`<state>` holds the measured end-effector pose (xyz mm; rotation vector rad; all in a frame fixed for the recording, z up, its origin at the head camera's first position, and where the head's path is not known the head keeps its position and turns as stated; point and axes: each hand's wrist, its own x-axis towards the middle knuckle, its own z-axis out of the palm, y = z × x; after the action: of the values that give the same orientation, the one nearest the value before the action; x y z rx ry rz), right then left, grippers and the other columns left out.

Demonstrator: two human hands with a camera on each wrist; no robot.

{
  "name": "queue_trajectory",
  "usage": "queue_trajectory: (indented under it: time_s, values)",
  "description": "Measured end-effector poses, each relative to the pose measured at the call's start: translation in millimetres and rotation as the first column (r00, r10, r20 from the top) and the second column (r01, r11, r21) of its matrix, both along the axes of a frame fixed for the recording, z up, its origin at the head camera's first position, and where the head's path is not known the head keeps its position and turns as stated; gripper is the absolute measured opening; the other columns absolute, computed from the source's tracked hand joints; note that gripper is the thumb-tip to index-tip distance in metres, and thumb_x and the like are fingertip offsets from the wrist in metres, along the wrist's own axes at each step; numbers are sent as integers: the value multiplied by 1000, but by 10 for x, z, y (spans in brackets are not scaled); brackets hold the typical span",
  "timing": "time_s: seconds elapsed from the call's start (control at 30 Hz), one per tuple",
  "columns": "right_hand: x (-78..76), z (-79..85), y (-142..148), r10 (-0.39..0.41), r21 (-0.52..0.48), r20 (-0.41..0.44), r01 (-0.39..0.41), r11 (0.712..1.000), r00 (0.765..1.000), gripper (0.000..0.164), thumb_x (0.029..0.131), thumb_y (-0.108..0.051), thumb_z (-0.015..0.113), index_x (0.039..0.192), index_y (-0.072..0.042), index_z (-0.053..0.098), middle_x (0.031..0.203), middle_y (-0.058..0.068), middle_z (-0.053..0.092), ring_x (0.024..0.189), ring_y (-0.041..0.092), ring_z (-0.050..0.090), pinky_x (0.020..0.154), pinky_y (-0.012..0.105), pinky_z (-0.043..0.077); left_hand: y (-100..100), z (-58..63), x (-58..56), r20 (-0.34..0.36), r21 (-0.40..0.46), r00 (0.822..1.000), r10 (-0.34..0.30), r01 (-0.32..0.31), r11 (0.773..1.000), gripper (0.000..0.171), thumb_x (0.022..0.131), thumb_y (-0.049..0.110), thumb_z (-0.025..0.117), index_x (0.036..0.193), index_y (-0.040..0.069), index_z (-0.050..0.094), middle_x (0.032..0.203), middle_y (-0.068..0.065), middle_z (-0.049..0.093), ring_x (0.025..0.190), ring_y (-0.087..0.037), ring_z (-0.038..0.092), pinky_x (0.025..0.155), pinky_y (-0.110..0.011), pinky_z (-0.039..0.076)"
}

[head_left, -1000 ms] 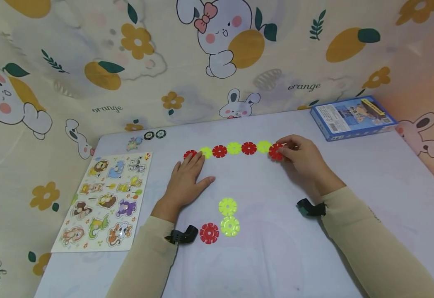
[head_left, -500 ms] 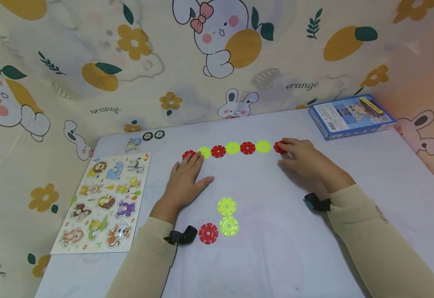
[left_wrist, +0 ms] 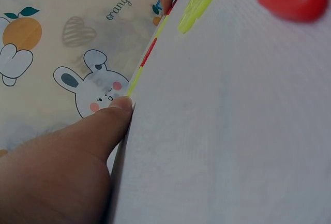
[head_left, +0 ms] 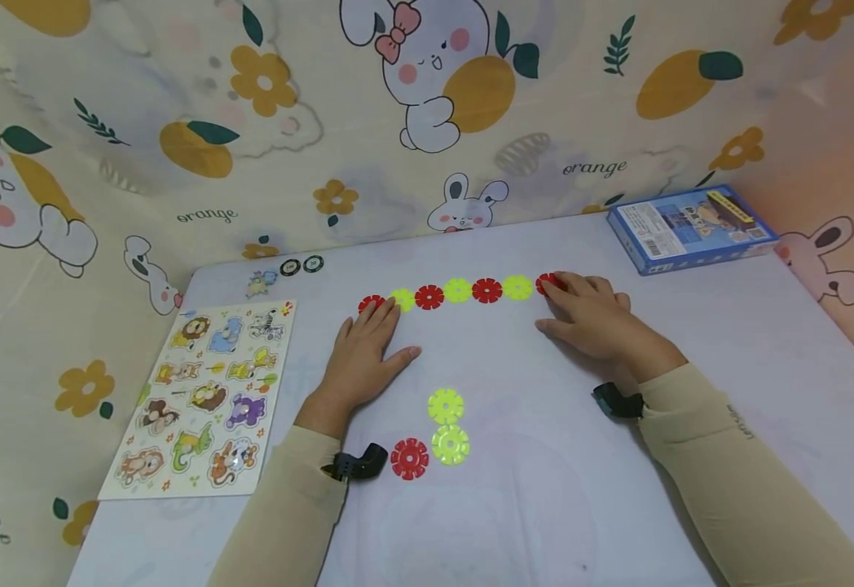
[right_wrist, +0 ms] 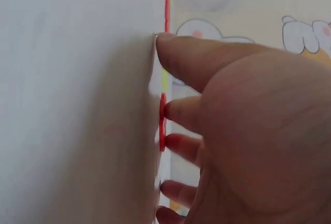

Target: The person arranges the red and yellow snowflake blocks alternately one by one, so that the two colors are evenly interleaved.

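In the head view, a row of red and yellow-green snowflake discs lies across the table, with the colours alternating. My left hand [head_left: 363, 359] rests flat with its fingertips on the leftmost red disc [head_left: 370, 302] and the yellow-green disc [head_left: 401, 298] beside it. At the row's right end, two fingertips of my right hand [head_left: 594, 318] press on a red disc [head_left: 547, 283], partly covering it. The right wrist view shows those fingertips on the red disc [right_wrist: 162, 131], the thumb apart from it on the table. A yellow-green disc [head_left: 518, 288] lies just left of that one.
Nearer the body lie two yellow-green discs [head_left: 446, 406] and one red disc [head_left: 409, 459]. An animal puzzle board [head_left: 200, 391] is on the left, with small round black pieces [head_left: 291, 267] behind it. A blue box [head_left: 691, 228] sits at the back right.
My right hand went from pinching the end red disc to pressing it with its fingertips. That disc shifted right, then back left towards the row. My left hand stayed put.
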<state>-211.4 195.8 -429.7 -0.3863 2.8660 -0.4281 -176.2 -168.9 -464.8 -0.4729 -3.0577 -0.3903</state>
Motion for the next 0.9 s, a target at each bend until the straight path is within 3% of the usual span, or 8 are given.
queue_trajectory:
  time_s: [0.43, 0.63, 0.77, 0.9]
  values:
    - [-12, -53, -19, -12, -14, -21, 11, 1000, 1000, 85, 84, -64, 58, 151, -20, 32, 154, 15, 16, 134, 47, 9, 92, 70, 16, 5, 16, 5, -1, -1, 1000, 3, -3, 1000, 84, 88, 68, 44, 152, 17, 26, 158, 2, 18, 144, -21, 8, 112, -52, 6]
    - [-16, 5, -47, -32, -123, -29, 28, 992, 999, 81, 85, -64, 55, 152, -24, 30, 156, 13, 15, 137, 45, 9, 95, 72, 16, 2, 25, 12, -5, -3, 1000, 3, -3, 1000, 83, 88, 67, 44, 152, 17, 27, 158, 2, 18, 144, -21, 8, 112, -52, 7]
    - [-20, 80, -77, -19, -323, -13, 14, 946, 1000, 77, 88, -63, 52, 152, -29, 27, 154, 9, 23, 137, 38, 18, 100, 68, 23, -2, 14, 10, -9, -7, 1000, 1, -1, 1000, 84, 88, 68, 43, 152, 17, 27, 158, 2, 18, 144, -21, 9, 112, -52, 7]
    - [25, 185, -150, 20, -548, 33, 1, 836, 999, 68, 90, -60, 53, 149, -34, 31, 147, 4, 36, 128, 27, 36, 98, 58, 35, 3, 12, 12, -13, -7, 1000, 2, -2, 1000, 83, 88, 68, 43, 152, 17, 27, 158, 2, 18, 144, -21, 9, 112, -51, 7]
